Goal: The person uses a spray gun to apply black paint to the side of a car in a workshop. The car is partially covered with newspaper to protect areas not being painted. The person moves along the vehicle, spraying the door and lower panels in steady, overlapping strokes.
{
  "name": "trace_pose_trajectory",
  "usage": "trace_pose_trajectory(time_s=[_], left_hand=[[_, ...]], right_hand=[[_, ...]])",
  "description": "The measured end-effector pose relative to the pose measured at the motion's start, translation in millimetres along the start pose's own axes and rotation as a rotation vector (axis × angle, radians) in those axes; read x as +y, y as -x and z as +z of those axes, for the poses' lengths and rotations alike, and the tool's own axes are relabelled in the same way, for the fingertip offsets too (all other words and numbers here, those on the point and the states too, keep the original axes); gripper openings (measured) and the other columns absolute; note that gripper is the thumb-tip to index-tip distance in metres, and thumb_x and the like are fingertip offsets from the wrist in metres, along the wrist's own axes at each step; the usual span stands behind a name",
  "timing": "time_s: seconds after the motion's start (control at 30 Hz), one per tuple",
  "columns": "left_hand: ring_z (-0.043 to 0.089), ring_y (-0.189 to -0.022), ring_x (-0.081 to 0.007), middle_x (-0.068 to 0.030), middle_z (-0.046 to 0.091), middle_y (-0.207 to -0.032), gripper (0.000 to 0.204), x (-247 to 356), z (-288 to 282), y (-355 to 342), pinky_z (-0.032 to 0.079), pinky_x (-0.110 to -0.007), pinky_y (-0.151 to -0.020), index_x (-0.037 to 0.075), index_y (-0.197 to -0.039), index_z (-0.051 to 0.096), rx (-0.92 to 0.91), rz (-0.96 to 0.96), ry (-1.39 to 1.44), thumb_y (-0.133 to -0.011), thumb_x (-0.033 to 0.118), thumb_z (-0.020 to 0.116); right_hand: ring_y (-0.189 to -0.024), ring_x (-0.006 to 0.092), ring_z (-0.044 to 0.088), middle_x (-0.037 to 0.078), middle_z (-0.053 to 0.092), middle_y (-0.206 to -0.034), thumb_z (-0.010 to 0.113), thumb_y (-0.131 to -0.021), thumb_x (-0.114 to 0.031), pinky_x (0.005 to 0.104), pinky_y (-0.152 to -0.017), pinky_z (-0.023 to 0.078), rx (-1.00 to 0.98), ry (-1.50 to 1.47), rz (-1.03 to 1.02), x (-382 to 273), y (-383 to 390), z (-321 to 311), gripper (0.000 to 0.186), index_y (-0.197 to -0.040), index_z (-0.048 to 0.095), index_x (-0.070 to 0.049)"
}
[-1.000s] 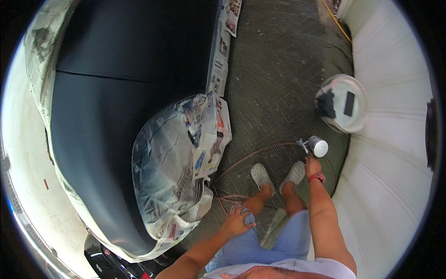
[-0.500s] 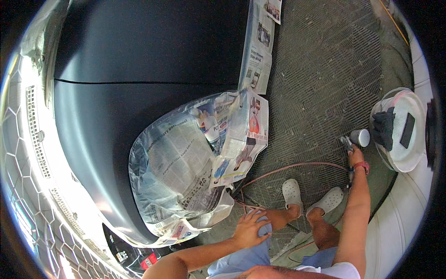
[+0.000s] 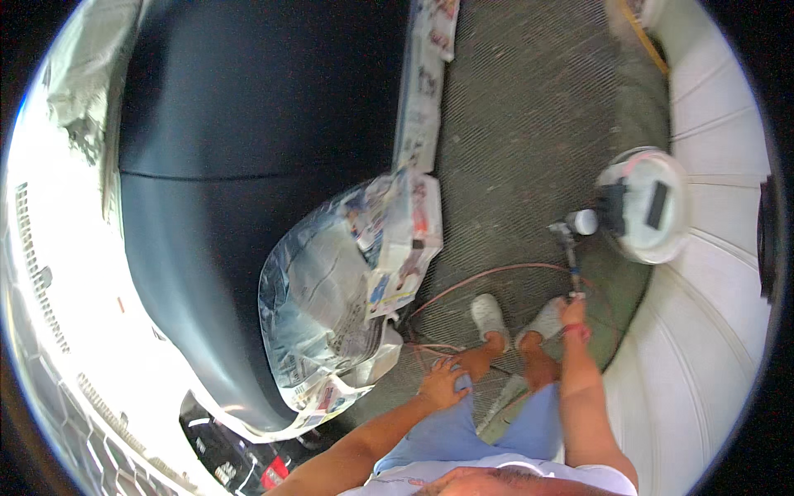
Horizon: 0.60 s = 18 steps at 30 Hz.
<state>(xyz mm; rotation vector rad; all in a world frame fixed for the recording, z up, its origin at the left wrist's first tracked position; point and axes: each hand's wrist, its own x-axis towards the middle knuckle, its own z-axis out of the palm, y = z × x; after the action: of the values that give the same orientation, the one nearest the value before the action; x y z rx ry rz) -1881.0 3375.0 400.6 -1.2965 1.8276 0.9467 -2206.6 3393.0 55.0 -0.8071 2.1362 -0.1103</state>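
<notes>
In my right hand (image 3: 573, 310), closed round its lower end where the hose joins, is a silver spray gun (image 3: 567, 237) with a round white-topped cup (image 3: 584, 221). The gun is low over the floor, left of the bucket. My left hand (image 3: 444, 385) holds nothing; its fingers lie spread on my left knee. On my left stands a dark, smooth car body panel (image 3: 215, 240). Newspaper and clear plastic (image 3: 322, 289) cover the wheel area, and more masking paper (image 3: 422, 107) runs along the panel's lower edge.
A pinkish hose (image 3: 488, 271) curves over the ribbed floor (image 3: 513, 116). A white bucket (image 3: 672, 223) at the right carries a black glove (image 3: 612, 207) and a black block (image 3: 658, 205). A pale wall (image 3: 703, 331) closes off that side. A red lamp (image 3: 275, 473) shows lower left.
My right hand has shifted from the gun's upper part to its lower end, nearer my body. The gun now stands out ahead of it. My left hand stays on the knee; the whole view has shifted.
</notes>
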Motion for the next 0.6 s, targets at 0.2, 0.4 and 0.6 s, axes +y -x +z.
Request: trace_pose_trajectory(time_s=[0.2, 0.4, 0.6], left_hand=[[0.031, -0.15, -0.0376, -0.0168, 0.035, -0.162, 0.076, 22, -15, 81, 0.023, -0.051, -0.124, 0.013, -0.152, 0.048, -0.407, 0.174, 0.26, -0.097, 0.065, 0.052], [0.045, -0.143, -0.0302, -0.0167, 0.05, -0.152, 0.063, 116, -326, 161, 0.033, -0.045, -0.119, 0.004, -0.144, 0.053, 0.453, 0.464, 0.796, -0.098, 0.045, 0.065], [0.046, -0.141, -0.0318, -0.024, 0.05, -0.147, 0.088, 174, -678, 352, 0.029, -0.046, -0.123, -0.008, -0.154, 0.028, 1.203, 1.764, 1.214, -0.102, 0.06, 0.046]], right_hand=[[-0.131, 0.0423, 0.054, 0.03, 0.056, -0.139, 0.075, -0.086, -0.034, 0.045, -0.11, 0.045, -0.38, 0.007, -0.029, -46, 241, -199, 0.069, -0.141, 0.052, 0.0], [-0.118, 0.0412, 0.063, 0.027, 0.066, -0.126, 0.072, -0.089, -0.041, 0.0478, -0.101, 0.05, -0.349, 0.237, -0.082, -17, 301, -345, 0.064, -0.136, 0.056, -0.001], [-0.111, 0.0394, 0.067, 0.025, 0.07, -0.116, 0.071, -0.09, -0.04, 0.0468, -0.096, 0.054, -0.105, 0.207, 0.01, -43, 271, -432, 0.059, -0.133, 0.058, -0.002]])
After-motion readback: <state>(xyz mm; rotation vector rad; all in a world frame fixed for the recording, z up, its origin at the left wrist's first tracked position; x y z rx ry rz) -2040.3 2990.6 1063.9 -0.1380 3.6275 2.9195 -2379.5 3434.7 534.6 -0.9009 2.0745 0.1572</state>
